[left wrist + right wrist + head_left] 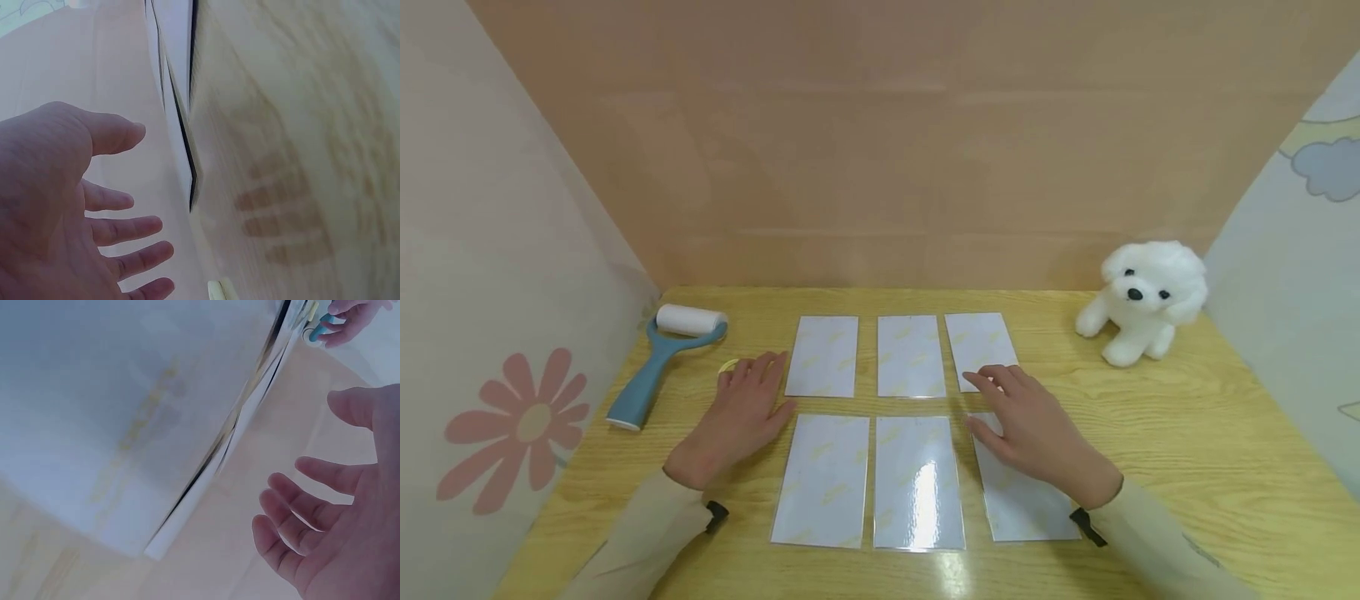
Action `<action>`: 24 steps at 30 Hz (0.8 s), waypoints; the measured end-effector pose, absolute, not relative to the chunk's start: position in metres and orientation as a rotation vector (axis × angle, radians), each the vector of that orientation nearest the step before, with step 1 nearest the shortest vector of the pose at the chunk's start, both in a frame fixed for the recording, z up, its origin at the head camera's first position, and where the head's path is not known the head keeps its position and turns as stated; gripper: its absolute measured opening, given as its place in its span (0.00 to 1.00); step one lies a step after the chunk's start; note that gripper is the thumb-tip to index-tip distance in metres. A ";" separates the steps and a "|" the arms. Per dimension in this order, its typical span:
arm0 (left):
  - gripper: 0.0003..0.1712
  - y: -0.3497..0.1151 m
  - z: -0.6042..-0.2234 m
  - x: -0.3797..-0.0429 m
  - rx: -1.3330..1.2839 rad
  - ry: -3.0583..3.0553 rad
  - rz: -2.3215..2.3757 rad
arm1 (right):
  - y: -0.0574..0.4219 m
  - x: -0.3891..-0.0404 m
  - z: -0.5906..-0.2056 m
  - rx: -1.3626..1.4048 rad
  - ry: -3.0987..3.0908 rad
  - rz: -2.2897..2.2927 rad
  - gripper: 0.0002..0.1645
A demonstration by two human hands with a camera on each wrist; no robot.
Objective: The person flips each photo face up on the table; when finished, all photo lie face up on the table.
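Several white rectangular cards with faint yellow marks lie flat in two rows of three on the wooden table. The back row holds a left card [822, 357], a middle card [911, 358] and a right card [979, 337]. In front are a left card [822, 483], a glossy middle card [901, 483] and a right card [1026, 510]. My left hand [741, 421], fingers loosely spread, is beside the left-hand cards and holds nothing. Over the right-hand cards hovers my empty right hand [1037, 425], partly covering both. Its relaxed fingers [306, 509] show in the right wrist view.
A blue-handled lint roller [651, 375] with a white roll lies at the back left. A small yellow round object [727, 365] is partly hidden behind my left hand. At the back right sits a white plush dog [1150, 300]. Walls stand behind and on both sides.
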State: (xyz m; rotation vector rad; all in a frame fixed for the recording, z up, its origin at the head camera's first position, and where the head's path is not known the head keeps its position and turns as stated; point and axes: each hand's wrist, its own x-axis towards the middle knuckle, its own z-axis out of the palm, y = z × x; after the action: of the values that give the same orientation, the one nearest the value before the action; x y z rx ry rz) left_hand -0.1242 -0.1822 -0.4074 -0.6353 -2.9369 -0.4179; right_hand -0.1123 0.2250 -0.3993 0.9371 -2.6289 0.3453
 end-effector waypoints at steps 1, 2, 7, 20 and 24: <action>0.37 -0.182 -0.408 -0.124 -0.639 -2.938 -0.417 | 0.222 -0.113 -0.400 0.943 -2.625 0.343 0.32; 0.37 -0.181 -0.408 -0.125 -0.642 -2.941 -0.417 | 0.219 -0.114 -0.400 0.951 -2.621 0.338 0.32; 0.37 -0.181 -0.408 -0.126 -0.655 -2.949 -0.398 | 0.206 -0.121 -0.405 1.008 -2.605 0.319 0.32; 0.38 -0.178 -0.411 -0.130 -0.696 -2.941 -0.394 | 0.165 -0.141 -0.406 1.133 -2.570 0.273 0.29; 0.37 -0.178 -0.412 -0.132 -0.695 -2.947 -0.391 | 0.154 -0.147 -0.406 1.152 -2.584 0.255 0.29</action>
State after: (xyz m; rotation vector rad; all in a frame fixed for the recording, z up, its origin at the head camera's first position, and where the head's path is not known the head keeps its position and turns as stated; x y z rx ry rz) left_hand -0.1319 -0.1775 -0.4115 -0.6954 -2.9472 -0.3912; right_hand -0.1471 0.1538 -0.4056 1.1520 -2.5845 0.2551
